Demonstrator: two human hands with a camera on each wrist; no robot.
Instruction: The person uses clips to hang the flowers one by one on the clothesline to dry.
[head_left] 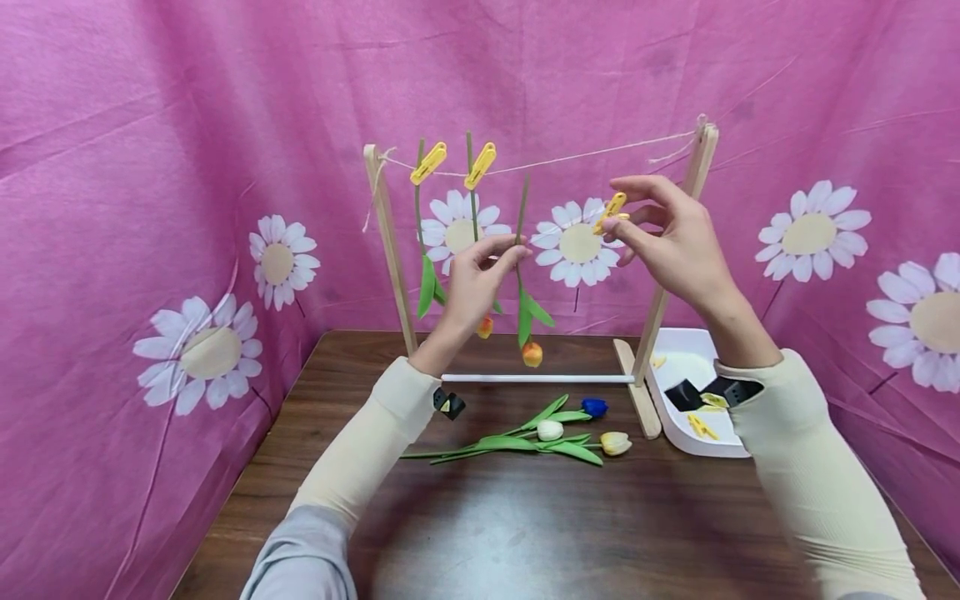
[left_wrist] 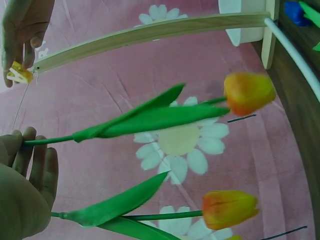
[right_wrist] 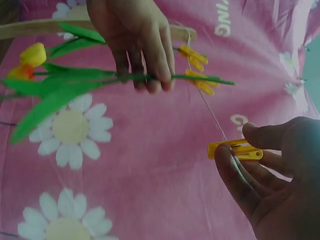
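My left hand (head_left: 480, 279) pinches the green stem of an orange-yellow artificial tulip (head_left: 532, 353), which hangs bloom down with its stem end near the string (head_left: 585, 156). In my right hand (head_left: 678, 242) a yellow clothespin (head_left: 611, 212) is held between thumb and fingers, to the right of that stem and below the string in the head view. Two other tulips hang upside down at the left of the string, each under a yellow clothespin (head_left: 480, 166). The left hand partly hides them. The right wrist view shows the held clothespin (right_wrist: 235, 150) close up.
Wooden posts (head_left: 390, 250) carry the string, with a white rod (head_left: 536, 378) low between them. Blue, white and pale yellow tulips (head_left: 616, 443) lie on the brown table (head_left: 480, 533). A white tray (head_left: 675, 433) with yellow clothespins stands at the right, behind my right wrist.
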